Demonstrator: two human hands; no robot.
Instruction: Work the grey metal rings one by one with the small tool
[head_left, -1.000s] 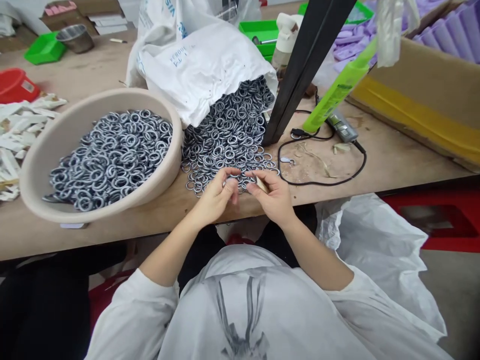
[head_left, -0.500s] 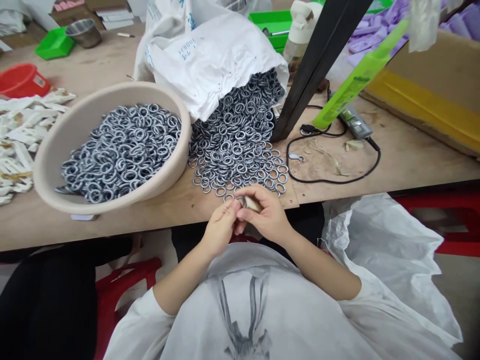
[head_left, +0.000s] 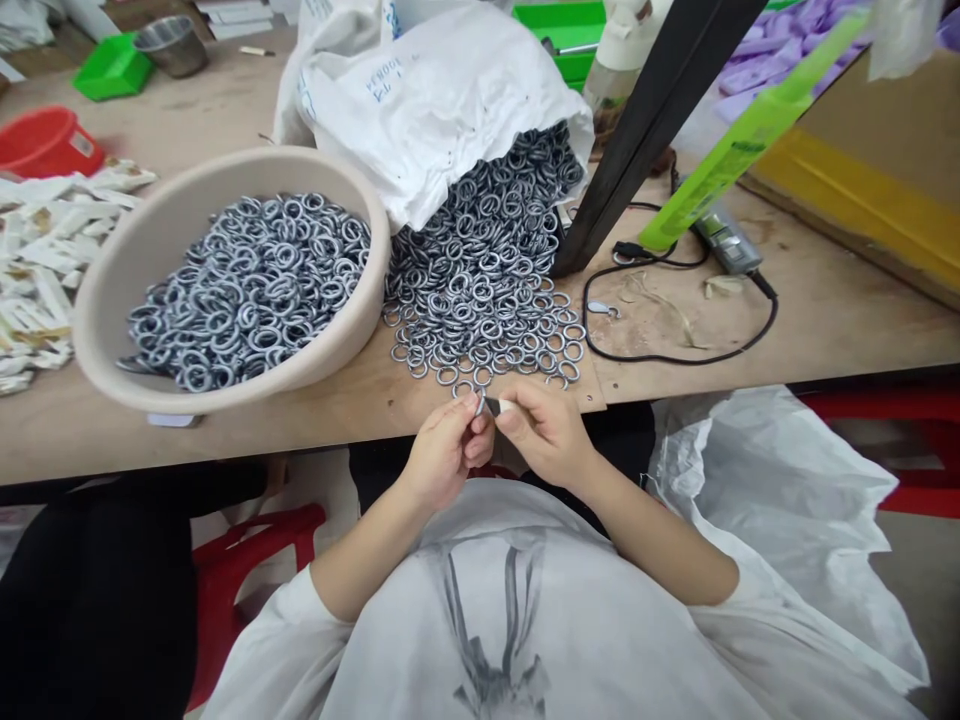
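Observation:
My left hand [head_left: 444, 452] is closed, pinching a single grey ring [head_left: 481, 404] between thumb and forefinger at the table's front edge. My right hand [head_left: 553, 436] is closed around a small knife [head_left: 494, 406] with a short dark blade and a pale handle, mostly hidden by the fingers. The blade's tip is right beside the ring; whether they touch I cannot tell. Just beyond both hands, a pile of loose grey rings [head_left: 480, 290] spills from a white sack [head_left: 442, 110]. Left of it stands a beige basin [head_left: 97, 340] holding many similar rings.
A dark post [head_left: 637, 150] rises behind the pile, with a bright green tube [head_left: 735, 150] leaning nearby. A black cable [head_left: 690, 358] loops across the table [head_left: 262, 440] on the right. White pieces [head_left: 45, 270] lie far left. A clear plastic bag [head_left: 780, 480] hangs below the edge.
My hands have drawn slightly apart; the ring and dark blade now show between them. The whole view has shifted a little, with the table's contents appearing slightly higher and further right.

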